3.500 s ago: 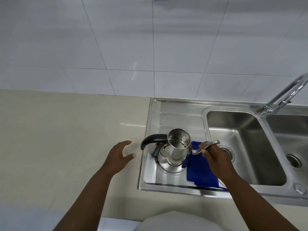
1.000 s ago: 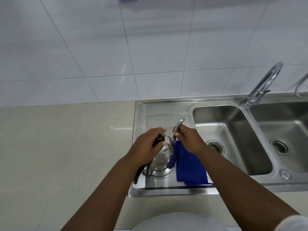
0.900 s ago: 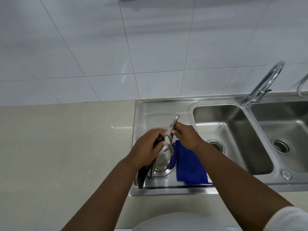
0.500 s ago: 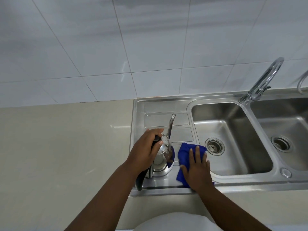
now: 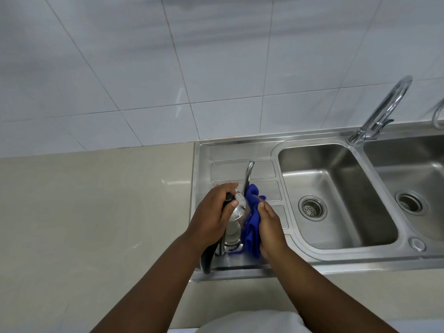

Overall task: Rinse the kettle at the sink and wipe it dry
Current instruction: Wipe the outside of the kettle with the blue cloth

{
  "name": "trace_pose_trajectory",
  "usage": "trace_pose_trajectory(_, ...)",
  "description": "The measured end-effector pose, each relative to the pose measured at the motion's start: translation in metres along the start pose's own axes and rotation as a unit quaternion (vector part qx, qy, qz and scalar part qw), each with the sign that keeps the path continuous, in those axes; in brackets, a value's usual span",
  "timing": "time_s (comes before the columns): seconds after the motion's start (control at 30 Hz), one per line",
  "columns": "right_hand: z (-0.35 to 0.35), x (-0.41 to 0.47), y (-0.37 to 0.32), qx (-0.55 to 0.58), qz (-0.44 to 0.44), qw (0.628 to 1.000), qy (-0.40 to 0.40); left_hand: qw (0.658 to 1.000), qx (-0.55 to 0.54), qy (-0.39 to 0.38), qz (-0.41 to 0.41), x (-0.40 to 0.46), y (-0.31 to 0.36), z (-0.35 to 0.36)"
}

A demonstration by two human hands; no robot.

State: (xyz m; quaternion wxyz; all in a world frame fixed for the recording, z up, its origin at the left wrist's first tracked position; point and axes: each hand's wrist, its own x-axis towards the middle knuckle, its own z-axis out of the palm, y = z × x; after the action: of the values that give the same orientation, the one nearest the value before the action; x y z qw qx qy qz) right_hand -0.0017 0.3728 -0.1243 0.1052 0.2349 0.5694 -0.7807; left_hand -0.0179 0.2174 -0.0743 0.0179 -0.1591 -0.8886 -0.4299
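The left hand (image 5: pixel 211 216) is wrapped around the top of the kettle (image 5: pixel 234 219), fingers curled over the lid end and the black handle (image 5: pixel 207 258), gripping it firm. The right hand (image 5: pixel 270 227) is closed on the blue cloth (image 5: pixel 252 224), pressing it flat against the kettle's right side, cloth bunched between palm and steel. The kettle sits on the drainboard (image 5: pixel 240 169) at the left end of the sink unit, near its front edge, its thin spout (image 5: pixel 248 173) pointing away toward the wall, the handle trailing down toward the front lip. Just to the right lies the first basin (image 5: pixel 336 183) with its round drain (image 5: pixel 312 207), then a second basin (image 5: pixel 413 179) beyond. A curved chrome tap (image 5: pixel 382 111) rises at the back edge between the two basins. Beige counter (image 5: pixel 96 212) runs off to the left, white tiled wall (image 5: pixel 168 68) behind it all.
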Motion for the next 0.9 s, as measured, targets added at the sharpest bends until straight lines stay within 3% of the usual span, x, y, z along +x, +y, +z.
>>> trace_pose_trajectory(0.13, 0.024, -0.026, -0.001, -0.074, -0.188, 0.977, -0.069, 0.998, -0.050, 0.011, 0.032, -0.002, 0.003, -0.001)
trace_pose_trajectory(0.23, 0.023, -0.029, 0.028, -0.218, -0.280, 0.934, -0.035, 0.998, -0.052, 0.008, 0.029, -0.002, 0.000, 0.000)
trace_pose_trajectory(0.3, 0.012, -0.024, 0.049, -0.194, -0.211, 0.958, 0.007, 0.998, -0.053, 0.011, 0.009, -0.002, -0.001, 0.000)
trace_pose_trajectory(0.37, 0.003, -0.012, 0.061, -0.074, -0.054, 0.995, 0.038, 0.998, -0.057, 0.011, 0.004, -0.002, -0.001, 0.000)
trace_pose_trajectory(0.43, 0.005, -0.004, 0.057, -0.026, 0.015, 0.998, 0.060, 0.998, -0.058, 0.016, 0.006, -0.002, 0.000, 0.000)
trace_pose_trajectory(0.47, 0.012, -0.005, 0.048, -0.039, 0.000, 0.996, 0.077, 0.998, -0.058, 0.022, 0.008, -0.002, 0.000, 0.001)
trace_pose_trajectory(0.53, 0.029, -0.016, 0.025, -0.103, -0.132, 0.983, 0.073, 0.997, -0.064, 0.035, 0.017, -0.004, 0.005, 0.002)
trace_pose_trajectory(0.6, 0.050, -0.029, 0.009, -0.228, -0.283, 0.930, 0.058, 0.994, -0.100, 0.043, 0.020, -0.006, 0.012, 0.003)
trace_pose_trajectory(0.67, 0.058, -0.036, 0.007, -0.300, -0.350, 0.884, 0.075, 0.989, -0.138, 0.050, 0.013, -0.008, 0.015, 0.005)
trace_pose_trajectory(0.73, 0.048, -0.034, 0.031, -0.307, -0.357, 0.877, 0.090, 0.989, -0.133, 0.063, 0.006, -0.010, 0.012, 0.007)
trace_pose_trajectory(0.9, 0.016, -0.025, 0.104, -0.169, -0.192, 0.962, 0.096, 0.992, -0.111, 0.066, -0.015, -0.011, 0.005, 0.013)
